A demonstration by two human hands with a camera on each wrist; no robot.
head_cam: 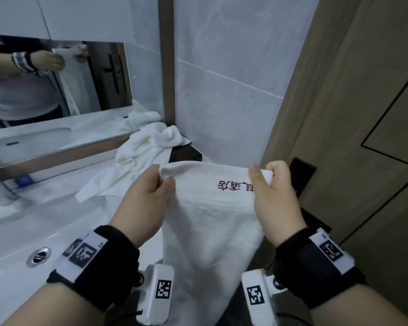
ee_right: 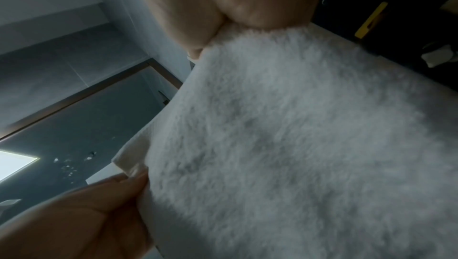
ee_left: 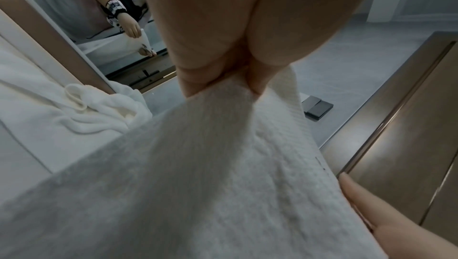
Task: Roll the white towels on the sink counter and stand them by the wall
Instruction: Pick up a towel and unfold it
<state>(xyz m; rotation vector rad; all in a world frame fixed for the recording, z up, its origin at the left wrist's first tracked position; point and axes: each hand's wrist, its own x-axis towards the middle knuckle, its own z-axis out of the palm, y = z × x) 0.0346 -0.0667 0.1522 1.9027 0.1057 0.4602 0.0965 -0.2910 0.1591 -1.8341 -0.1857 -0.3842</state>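
Surface (head_cam: pixel 57 208) – white sink counter, basin drain at its near-left, mirror (head_cam: pixel 57 78) along the back edge, tiled wall (head_cam: pixel 222 90) closing the back-right corner.

Held towel (head_cam: pixel 210 220) – up in the air over the surface's right end, hanging straight down from its top edge, red embroidery near the top. Not rolled yet, not touching the surface as far as I can see; the lower end runs out of view.

Second towel (head_cam: pixel 146 147) – crumpled heap in the back-right corner, against the wall and mirror ledge, one flap trailing toward the middle of the surface. Untouched.

Left hand (head_cam: pixel 144 198) pinches the top-left corner of the held towel between thumb and curled fingers. Right hand (head_cam: pixel 273 196) pinches the top-right corner the same way. Both wrist views confirm cloth clamped in the fingers.

Risks, my read:
- Landing zone is tight. The heap's loose flap takes up the middle-right of the surface, so laying the held towel flat may overlap it and roll both together.
- The hanging end is unseen, so it could drag off the front edge or into the basin and pick up water.
- Corner pinches only – a slip on one side skews the lay, and a skewed lay gives a coned roll that won't stand.
- The back-right corner by the wall is blocked by the heap, so no standing spot there until it's cleared.
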